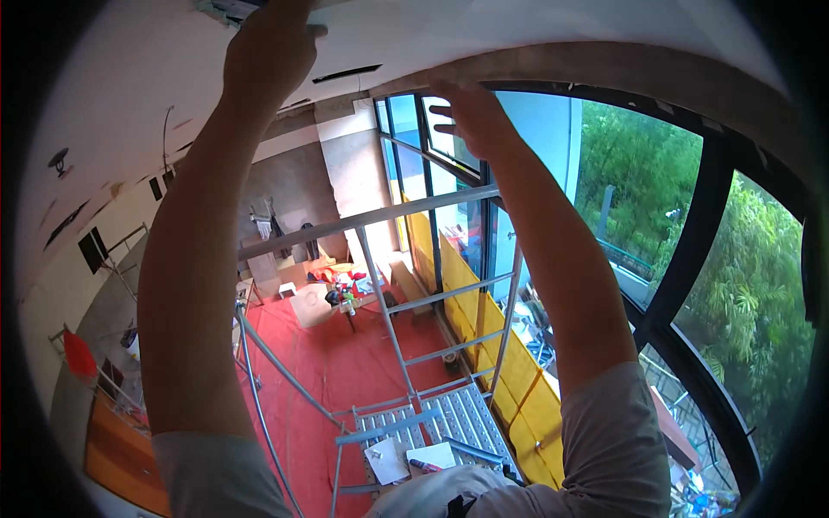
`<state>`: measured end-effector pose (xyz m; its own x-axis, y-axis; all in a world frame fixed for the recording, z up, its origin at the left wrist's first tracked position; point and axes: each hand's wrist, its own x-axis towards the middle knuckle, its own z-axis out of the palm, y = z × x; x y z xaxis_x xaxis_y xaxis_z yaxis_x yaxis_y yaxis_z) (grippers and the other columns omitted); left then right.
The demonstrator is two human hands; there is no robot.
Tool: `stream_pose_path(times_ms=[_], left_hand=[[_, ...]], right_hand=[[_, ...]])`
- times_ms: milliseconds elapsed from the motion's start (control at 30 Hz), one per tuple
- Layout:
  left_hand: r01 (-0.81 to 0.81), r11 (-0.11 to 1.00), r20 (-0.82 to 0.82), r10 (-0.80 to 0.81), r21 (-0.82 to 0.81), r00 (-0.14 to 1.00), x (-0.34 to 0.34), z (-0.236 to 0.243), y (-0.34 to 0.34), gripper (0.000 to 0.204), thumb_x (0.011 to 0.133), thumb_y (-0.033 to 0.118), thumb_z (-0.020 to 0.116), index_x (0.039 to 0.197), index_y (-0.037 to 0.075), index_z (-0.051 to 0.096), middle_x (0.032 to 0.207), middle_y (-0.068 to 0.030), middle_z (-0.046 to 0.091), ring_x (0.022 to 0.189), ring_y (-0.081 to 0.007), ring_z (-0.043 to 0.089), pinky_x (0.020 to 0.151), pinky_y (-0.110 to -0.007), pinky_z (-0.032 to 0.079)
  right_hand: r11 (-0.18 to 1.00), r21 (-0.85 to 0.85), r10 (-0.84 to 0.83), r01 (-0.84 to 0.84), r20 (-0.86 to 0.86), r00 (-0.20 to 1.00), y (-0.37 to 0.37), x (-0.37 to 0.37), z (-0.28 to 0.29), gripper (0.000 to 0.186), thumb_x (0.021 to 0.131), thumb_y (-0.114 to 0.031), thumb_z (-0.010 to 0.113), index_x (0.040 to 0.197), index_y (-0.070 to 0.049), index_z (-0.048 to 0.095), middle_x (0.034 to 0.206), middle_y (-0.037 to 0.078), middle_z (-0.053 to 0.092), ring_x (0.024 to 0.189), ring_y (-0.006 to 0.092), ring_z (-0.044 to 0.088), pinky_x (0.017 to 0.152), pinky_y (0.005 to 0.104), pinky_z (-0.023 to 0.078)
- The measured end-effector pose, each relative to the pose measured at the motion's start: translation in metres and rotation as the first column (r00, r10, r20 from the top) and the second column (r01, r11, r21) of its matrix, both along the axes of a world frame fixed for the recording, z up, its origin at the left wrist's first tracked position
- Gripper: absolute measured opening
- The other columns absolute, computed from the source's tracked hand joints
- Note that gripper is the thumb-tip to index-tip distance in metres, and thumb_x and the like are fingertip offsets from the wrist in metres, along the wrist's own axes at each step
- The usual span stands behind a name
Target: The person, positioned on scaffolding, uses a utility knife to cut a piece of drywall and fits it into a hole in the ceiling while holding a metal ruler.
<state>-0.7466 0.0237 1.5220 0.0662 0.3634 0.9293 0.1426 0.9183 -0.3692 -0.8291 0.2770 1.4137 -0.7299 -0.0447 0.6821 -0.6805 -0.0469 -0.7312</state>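
Both my arms reach up toward the white ceiling (pixel 484 34). My left hand (pixel 269 53) is at the top edge of the view, beside a pale, slotted fitting (pixel 226 10) at the ceiling. Its thumb points right; the other fingers are cut off by the edge, so its hold cannot be made out. Lower and farther right, my right hand (pixel 475 119) is raised near the brown band (pixel 553 65) above the windows. Its fingers are spread and nothing shows in them. Between my forearms runs a grey metal scaffold rail (pixel 371 221).
Below me is a perforated metal scaffold platform (pixel 466 414) with white sheets (pixel 386 460) on it. A ladder frame (pixel 449 298) rises from it. Yellow panels (pixel 518 406) and dark-framed windows (pixel 704 224) line the right. Red covering (pixel 302 371) spreads over the floor far below.
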Motion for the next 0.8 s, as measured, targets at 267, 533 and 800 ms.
stream_pose_path(times_ms=[267, 533, 800], left_hand=[[0.082, 0.997, -0.083, -0.082, -0.009, 0.993, -0.007, 0.011, 0.031, 0.03, 0.082, 0.014, 0.071, 0.108, 0.004, 0.06, 0.101, -0.0179, 0.063, 0.096, -0.0385, 0.062, 0.082, -0.049, 0.052], [0.055, 0.998, -0.238, -0.064, -0.041, 0.969, -0.051, 0.05, 0.066, 0.029, 0.083, 0.013, 0.071, 0.11, 0.005, 0.063, 0.104, -0.0174, 0.064, 0.099, -0.037, 0.063, 0.085, -0.048, 0.052], [0.031, 0.999, -0.266, -0.023, 0.024, 0.964, -0.089, 0.069, 0.099, 0.032, 0.083, 0.012, 0.071, 0.113, 0.004, 0.064, 0.109, -0.0181, 0.065, 0.105, -0.0374, 0.062, 0.09, -0.047, 0.052]], right_hand=[[0.994, -0.105, 0.013, -0.012, 0.006, 1.0, 0.017, -0.008, 0.028, 0.086, 0.092, -0.052, 0.068, 0.15, 0.001, 0.033, 0.148, 0.024, 0.04, 0.135, 0.0418, 0.045, 0.108, 0.0552, 0.045], [0.986, -0.169, -0.011, -0.011, -0.128, 0.992, 0.064, -0.044, 0.096, 0.07, 0.094, -0.046, 0.069, 0.137, 0.005, 0.047, 0.134, 0.02, 0.052, 0.124, 0.0378, 0.054, 0.107, 0.0541, 0.046], [0.982, -0.158, 0.069, -0.105, -0.213, 0.974, 0.111, -0.103, 0.151, 0.101, 0.086, -0.05, 0.077, 0.155, 0.0, 0.022, 0.148, 0.023, 0.042, 0.132, 0.0379, 0.047, 0.104, 0.0575, 0.043]])
